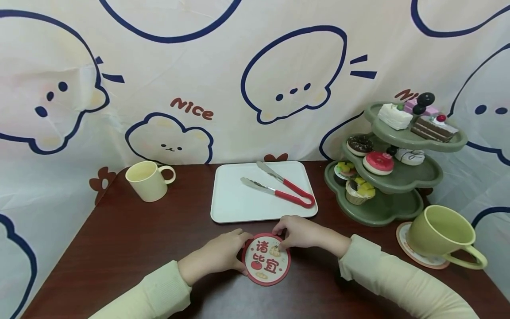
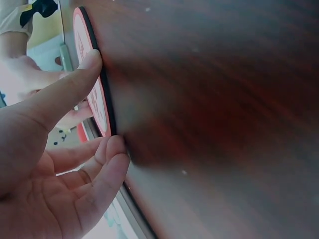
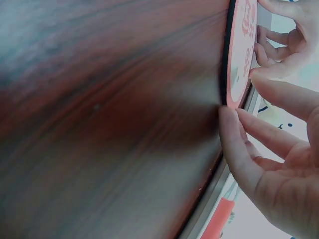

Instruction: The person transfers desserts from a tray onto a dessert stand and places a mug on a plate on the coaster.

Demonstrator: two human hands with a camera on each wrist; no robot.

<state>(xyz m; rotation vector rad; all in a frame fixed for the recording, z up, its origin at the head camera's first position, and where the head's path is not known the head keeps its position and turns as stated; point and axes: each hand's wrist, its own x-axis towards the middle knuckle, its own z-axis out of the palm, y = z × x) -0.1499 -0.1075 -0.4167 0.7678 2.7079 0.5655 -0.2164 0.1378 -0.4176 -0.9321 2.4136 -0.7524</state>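
Observation:
A round coaster [image 1: 266, 260] with a red rim, printed characters and small food pictures lies on the dark table in the head view. My left hand [image 1: 218, 257] holds its left edge, thumb on the near side and fingertips on the far side. From the right, my right hand [image 1: 301, 232] holds the far right edge, with the thumb over the printed face. The left wrist view shows the coaster's black underside edge [image 2: 107, 102] close to the tabletop. In the right wrist view, fingertips [image 3: 229, 119] of my right hand touch the rim.
Behind the hands lies a white tray [image 1: 229, 195] bearing red-handled tongs [image 1: 292, 198]. A pale yellow mug [image 1: 147, 184] stands back left. At right are a green tiered stand [image 1: 382, 215] with toy cakes and a green mug [image 1: 434, 235] on another coaster [image 1: 424, 260].

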